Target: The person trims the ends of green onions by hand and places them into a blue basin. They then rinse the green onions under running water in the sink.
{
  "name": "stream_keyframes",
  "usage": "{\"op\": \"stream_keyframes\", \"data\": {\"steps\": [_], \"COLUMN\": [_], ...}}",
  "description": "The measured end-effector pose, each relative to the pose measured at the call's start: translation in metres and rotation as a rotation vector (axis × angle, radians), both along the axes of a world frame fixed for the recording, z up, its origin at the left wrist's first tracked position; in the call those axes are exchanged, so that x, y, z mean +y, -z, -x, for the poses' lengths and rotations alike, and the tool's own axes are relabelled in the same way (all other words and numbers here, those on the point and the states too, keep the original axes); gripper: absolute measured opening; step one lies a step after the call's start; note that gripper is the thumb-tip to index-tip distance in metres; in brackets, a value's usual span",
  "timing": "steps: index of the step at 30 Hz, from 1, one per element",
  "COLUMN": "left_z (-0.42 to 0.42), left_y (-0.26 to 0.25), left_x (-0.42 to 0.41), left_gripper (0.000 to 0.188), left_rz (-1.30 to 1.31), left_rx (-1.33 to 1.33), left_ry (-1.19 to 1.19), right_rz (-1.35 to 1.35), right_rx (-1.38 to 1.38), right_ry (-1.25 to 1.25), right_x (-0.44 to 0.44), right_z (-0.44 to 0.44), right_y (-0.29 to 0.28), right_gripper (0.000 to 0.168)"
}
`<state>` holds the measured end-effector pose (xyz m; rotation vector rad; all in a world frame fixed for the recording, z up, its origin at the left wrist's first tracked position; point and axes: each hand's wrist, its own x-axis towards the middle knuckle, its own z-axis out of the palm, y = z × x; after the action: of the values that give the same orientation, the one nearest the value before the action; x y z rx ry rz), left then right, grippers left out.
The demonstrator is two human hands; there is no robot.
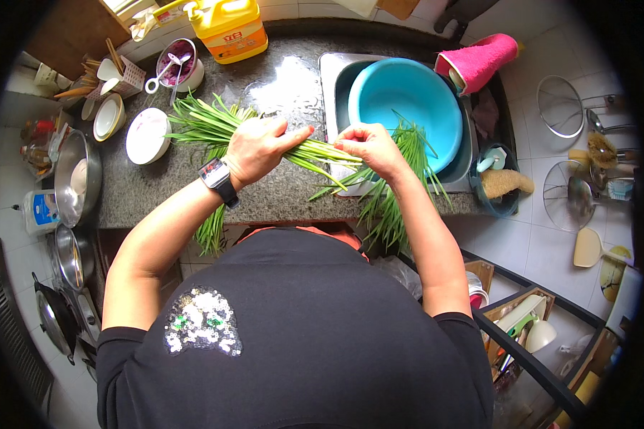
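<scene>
My left hand (260, 147), with a black-strapped watch on the wrist, grips a bunch of garlic chives (209, 120) over the counter. The leaves fan out to the left, and the pale stems point right. At the stem ends, the thumb and forefinger of my right hand (369, 148) are pinched together on the chives. More green chives (394, 201) lie under my right forearm, over the sink's front edge and the rim of a blue plastic basin (365, 88). Another clump (210, 233) hangs over the counter's edge below my left wrist.
The basin sits in a steel sink (327, 96). A white bowl (148, 136), a bowl of purple food with spoons (193, 78) and a yellow detergent jug (233, 32) stand on the stone counter (155, 198). A pink cloth (483, 61) lies behind the sink; strainers (560, 107) hang right.
</scene>
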<state>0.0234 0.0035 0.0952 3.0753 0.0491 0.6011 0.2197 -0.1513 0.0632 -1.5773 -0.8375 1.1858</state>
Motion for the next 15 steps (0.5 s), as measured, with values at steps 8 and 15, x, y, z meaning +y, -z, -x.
{"op": "stream_keyframes", "data": {"steps": [8,15], "left_z": [0.007,0.003], "left_y": [-0.002,-0.006], "left_x": [0.002,0.0], "left_gripper": [0.041,0.032], "left_rz": [0.006,0.39], "left_rx": [-0.044,0.046], "left_ry": [-0.002,-0.14], "right_rz": [-0.284,-0.189], "right_rx": [0.583,0.472], "right_ry": [0.283,0.41], "right_x": [-0.015,-0.02], "right_z": [-0.017,-0.014], "right_y": [0.015,0.028], "right_gripper": [0.007,0.005]}}
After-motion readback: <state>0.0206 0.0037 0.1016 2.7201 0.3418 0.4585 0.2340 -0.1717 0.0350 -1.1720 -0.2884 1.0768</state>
